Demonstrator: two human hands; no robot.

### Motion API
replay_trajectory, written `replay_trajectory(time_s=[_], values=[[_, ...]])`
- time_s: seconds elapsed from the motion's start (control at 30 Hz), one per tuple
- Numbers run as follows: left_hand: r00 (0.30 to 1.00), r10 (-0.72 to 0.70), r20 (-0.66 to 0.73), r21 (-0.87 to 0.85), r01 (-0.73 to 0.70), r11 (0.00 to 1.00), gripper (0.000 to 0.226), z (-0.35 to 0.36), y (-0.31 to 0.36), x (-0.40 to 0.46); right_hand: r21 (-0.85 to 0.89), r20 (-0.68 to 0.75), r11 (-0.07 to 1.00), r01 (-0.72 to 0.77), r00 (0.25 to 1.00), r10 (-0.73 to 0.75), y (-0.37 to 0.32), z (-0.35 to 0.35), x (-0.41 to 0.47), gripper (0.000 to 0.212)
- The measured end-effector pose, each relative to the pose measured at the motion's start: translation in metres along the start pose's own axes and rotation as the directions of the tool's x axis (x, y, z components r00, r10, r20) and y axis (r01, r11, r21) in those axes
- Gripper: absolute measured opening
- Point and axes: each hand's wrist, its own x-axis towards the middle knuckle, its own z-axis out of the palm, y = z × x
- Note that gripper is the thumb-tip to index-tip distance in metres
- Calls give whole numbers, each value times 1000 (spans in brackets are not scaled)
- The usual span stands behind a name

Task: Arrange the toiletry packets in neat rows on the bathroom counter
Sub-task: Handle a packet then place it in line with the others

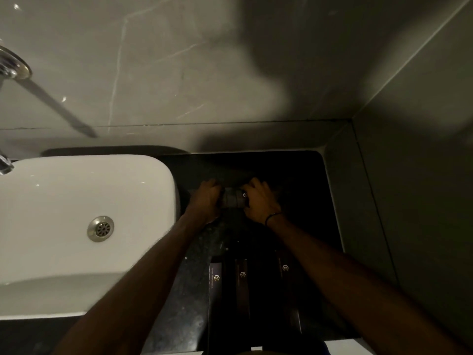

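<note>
packets, far row: both hands on one

your left hand (pixel 206 198) and right hand (pixel 258 201) pinch a small dark packet (pixel 233 199) between them, far on the dark counter (pixel 184 290), right of the white sink (pixel 76 201). three long packets (pixel 242 285) lie side by side near you. judged light, thin, stiff card, possibly slick; hold it by the short ends. sink holds nothing visible. lighting dim, detail poor.

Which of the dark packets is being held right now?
The far packet, gripped between the left hand and right hand near the counter's back. The three long packets lie untouched at the near edge.
</note>
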Motion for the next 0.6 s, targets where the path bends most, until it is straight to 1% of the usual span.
replay_trajectory(time_s=[0.2,0.43,0.5,0.57,0.6], values=[[1000,13,-20,33,-12,999,44,2,2,0,-11,11,1000,-17,1000,17,-1,2,1,57],[999,25,-20,56,-24,998,46,4,0,0,1,-18,1000,-5,1000,5,2,7,3,56],[1000,24,-12,59,-23,998,51,3,0,0,-4,2,1000,6,1000,-6,2,6,2,62],[1000,20,-12,61,-19,998,63,3,-1,0,18,8,1000,10,1000,-11,4,1,-2,77],[1000,20,-22,60,-19,998,69,2,0,0,35,-18,999,13,1000,-13,7,-5,-5,83]])
